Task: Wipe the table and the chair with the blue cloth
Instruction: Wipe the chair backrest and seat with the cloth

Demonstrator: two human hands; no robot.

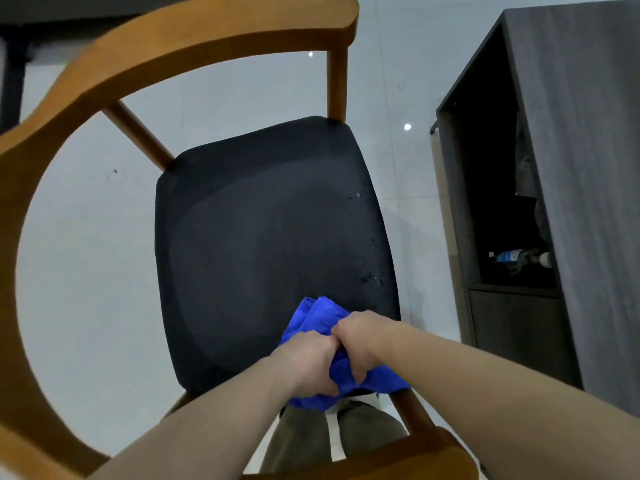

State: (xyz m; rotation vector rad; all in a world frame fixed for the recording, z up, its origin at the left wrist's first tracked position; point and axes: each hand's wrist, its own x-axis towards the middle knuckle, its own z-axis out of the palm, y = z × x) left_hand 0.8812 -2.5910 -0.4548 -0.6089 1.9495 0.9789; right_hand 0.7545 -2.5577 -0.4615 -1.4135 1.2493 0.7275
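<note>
The blue cloth (320, 318), soft and fuzzy, was bunched up at the near edge of the chair (194, 46) seat. It was squeezed tight by the left hand (310, 362) and the right hand (360, 336), side by side. The chair step seemed to be in hand. Next, the cloth would need to be pushed away from the grip, across the smooth black seat (263, 220). Small wet-looking specks were seen to the right of it. The curved wooden frame was left to wipe.

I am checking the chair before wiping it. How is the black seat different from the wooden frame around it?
The seat is black and looks padded; the frame is brown, bare wood. The seat is a flat, wide surface; the frame is a narrow curved band on thin posts. The seat shows small wet-looking specks near one edge; the frame shows none. Both belong to one chair, and both hands hold the blue cloth at the seat's near edge.
</note>
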